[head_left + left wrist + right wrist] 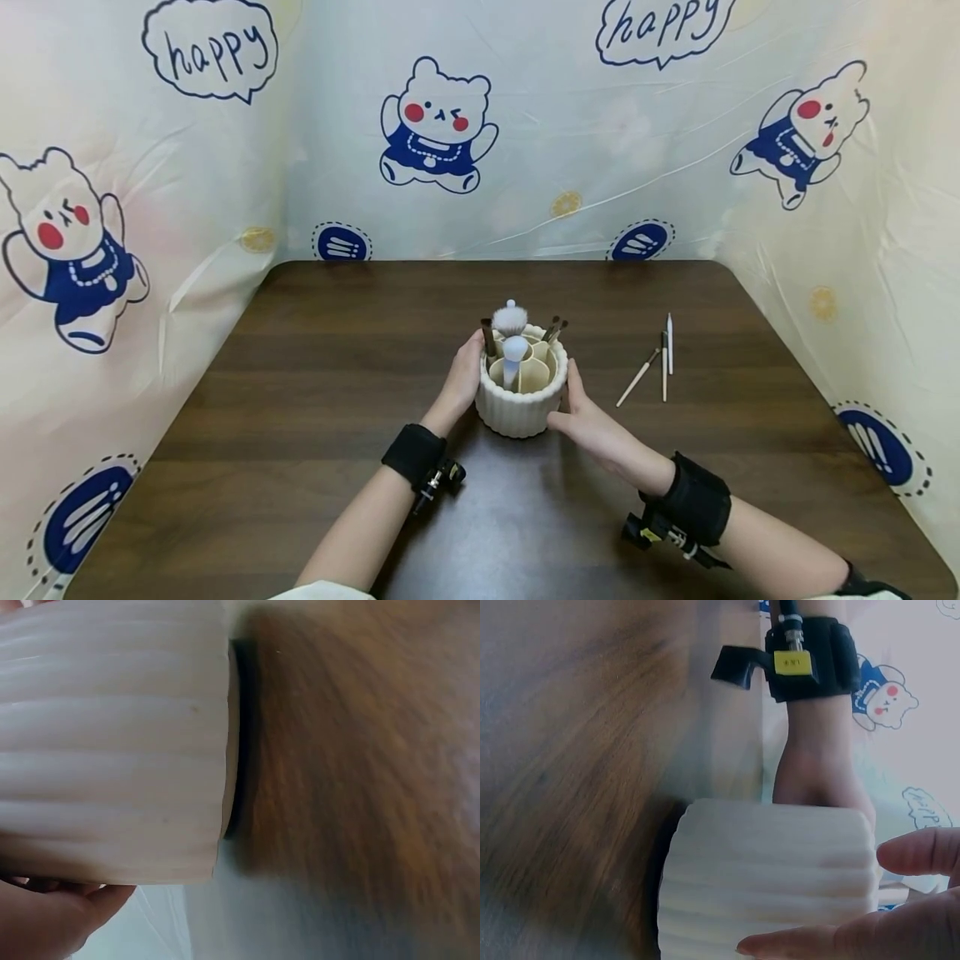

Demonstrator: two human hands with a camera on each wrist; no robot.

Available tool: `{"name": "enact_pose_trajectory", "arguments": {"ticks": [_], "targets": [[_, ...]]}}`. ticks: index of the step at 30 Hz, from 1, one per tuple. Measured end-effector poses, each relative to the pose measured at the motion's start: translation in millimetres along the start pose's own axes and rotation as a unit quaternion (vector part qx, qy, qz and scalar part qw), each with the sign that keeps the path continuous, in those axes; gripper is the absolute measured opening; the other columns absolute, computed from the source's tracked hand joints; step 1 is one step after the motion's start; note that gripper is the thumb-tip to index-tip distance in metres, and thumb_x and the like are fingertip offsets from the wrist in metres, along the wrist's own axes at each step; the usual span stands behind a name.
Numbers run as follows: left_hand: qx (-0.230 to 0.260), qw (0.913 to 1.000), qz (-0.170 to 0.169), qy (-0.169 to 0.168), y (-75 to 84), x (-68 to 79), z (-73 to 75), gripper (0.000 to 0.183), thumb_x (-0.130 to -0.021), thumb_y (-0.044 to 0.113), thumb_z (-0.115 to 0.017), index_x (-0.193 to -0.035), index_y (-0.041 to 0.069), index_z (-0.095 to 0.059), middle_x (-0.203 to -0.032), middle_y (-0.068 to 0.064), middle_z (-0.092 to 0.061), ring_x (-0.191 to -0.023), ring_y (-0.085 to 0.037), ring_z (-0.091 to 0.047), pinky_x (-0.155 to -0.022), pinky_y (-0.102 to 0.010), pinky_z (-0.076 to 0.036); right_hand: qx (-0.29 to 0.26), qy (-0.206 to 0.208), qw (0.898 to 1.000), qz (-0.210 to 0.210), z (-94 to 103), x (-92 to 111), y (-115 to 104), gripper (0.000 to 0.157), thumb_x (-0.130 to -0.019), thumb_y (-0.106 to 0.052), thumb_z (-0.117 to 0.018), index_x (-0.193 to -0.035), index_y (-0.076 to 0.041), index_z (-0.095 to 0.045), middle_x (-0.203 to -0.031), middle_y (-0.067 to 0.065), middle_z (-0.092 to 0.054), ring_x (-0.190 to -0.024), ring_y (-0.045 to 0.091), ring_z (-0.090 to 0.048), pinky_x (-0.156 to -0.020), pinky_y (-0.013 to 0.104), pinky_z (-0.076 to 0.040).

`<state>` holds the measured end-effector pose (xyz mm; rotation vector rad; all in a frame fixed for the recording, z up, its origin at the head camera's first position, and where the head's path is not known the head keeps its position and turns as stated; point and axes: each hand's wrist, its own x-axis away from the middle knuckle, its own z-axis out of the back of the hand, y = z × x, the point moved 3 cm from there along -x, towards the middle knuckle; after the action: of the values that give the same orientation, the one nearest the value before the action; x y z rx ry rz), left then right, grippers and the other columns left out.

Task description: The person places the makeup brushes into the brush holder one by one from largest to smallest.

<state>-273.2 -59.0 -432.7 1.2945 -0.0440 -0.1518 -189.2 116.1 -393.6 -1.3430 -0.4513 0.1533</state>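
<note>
A cream ribbed brush holder (pixel 517 417) stands upright between both hands, its inside split into compartments. Inside are a fluffy white brush (pixel 510 320), a pale-headed brush (pixel 514 348), a dark-handled brush (pixel 488 337) and several small dark-tipped ones (pixel 555 329). My left hand (pixel 462 375) holds the left side, its fingers partly hidden behind. From the right, my right hand (pixel 588 417) grips it, thumb toward the front. The right wrist view shows one finger (pixel 922 851) by the rim and a digit lying along the ribbed wall. Whether the base touches the table cannot be told.
Several slim brushes lie on the brown wooden table (pixel 337 358) right of the holder, one slanted brush (pixel 637 379) nearest it. A patterned curtain (pixel 540 150) surrounds the table's back and sides. Black camera bands (pixel 415 454) circle both wrists.
</note>
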Motion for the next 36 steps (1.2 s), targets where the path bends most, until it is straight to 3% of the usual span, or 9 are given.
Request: {"name": "enact_pose_trajectory", "arguments": {"ticks": [5,10,17,25,31,36], "targets": [[-0.061,0.9974,-0.014,0.036,0.5,4.7,0.1,0.048,-0.102,0.023,-0.022,-0.140,0.006,-0.046,-0.146,-0.015,-0.045,-0.138,-0.031,-0.039,-0.112,-0.047,-0.033,0.011,0.002,1.000,-0.007,4.1,-3,0,0.097,-0.080,0.004,-0.042,-0.145,-0.003,0.031,-0.156,0.022,0.022,-0.146,0.039,0.009,-0.117,0.056,-0.008],[-0.064,0.9962,0.000,0.059,1.0,13.4,-0.9,0.048,-0.101,0.029,-0.024,-0.141,0.014,-0.046,-0.144,-0.012,-0.049,-0.134,-0.029,-0.044,-0.110,-0.046,-0.036,0.016,0.003,1.000,-0.001,9.4,-11,0,0.098,-0.079,0.003,-0.043,-0.145,-0.002,0.029,-0.156,0.021,0.023,-0.147,0.036,0.010,-0.118,0.053,-0.006],[-0.066,0.9957,-0.010,0.065,5.0,25.6,0.5,0.046,-0.100,0.028,-0.028,-0.141,0.015,-0.046,-0.139,-0.013,-0.053,-0.128,-0.030,-0.050,-0.103,-0.049,-0.041,0.034,0.003,0.999,-0.001,17.3,-18,3,0.098,-0.080,0.001,-0.045,-0.146,-0.002,0.028,-0.156,0.023,0.021,-0.147,0.038,0.006,-0.117,0.053,-0.012],[-0.062,0.9978,-0.012,0.022,3.2,12.7,5.6,0.052,-0.100,0.027,-0.019,-0.148,0.019,-0.036,-0.148,-0.011,-0.044,-0.135,-0.031,-0.042,-0.108,-0.051,-0.034,0.020,0.038,0.999,-0.009,9.1,-4,5,0.096,-0.080,0.002,-0.044,-0.147,-0.001,0.024,-0.157,0.026,0.012,-0.146,0.042,-0.003,-0.109,0.049,-0.027],[-0.003,0.9985,0.001,-0.054,-3.4,5.0,3.6,0.053,-0.102,0.037,-0.016,-0.152,0.023,-0.026,-0.159,-0.003,-0.025,-0.148,-0.025,-0.019,-0.118,-0.050,-0.019,0.003,0.039,0.999,0.013,1.6,0,5,0.098,-0.077,0.004,-0.044,-0.148,-0.001,0.023,-0.158,0.025,0.011,-0.146,0.042,-0.002,-0.108,0.048,-0.028],[0.001,0.9979,0.002,-0.064,-5.7,7.0,3.2,0.053,-0.101,0.034,-0.016,-0.152,0.021,-0.027,-0.159,-0.002,-0.025,-0.148,-0.023,-0.018,-0.119,-0.048,-0.019,0.015,0.043,0.999,0.007,3.8,-3,7,0.097,-0.078,0.003,-0.044,-0.148,-0.002,0.023,-0.157,0.028,0.006,-0.146,0.042,-0.005,-0.109,0.050,-0.026]]}}
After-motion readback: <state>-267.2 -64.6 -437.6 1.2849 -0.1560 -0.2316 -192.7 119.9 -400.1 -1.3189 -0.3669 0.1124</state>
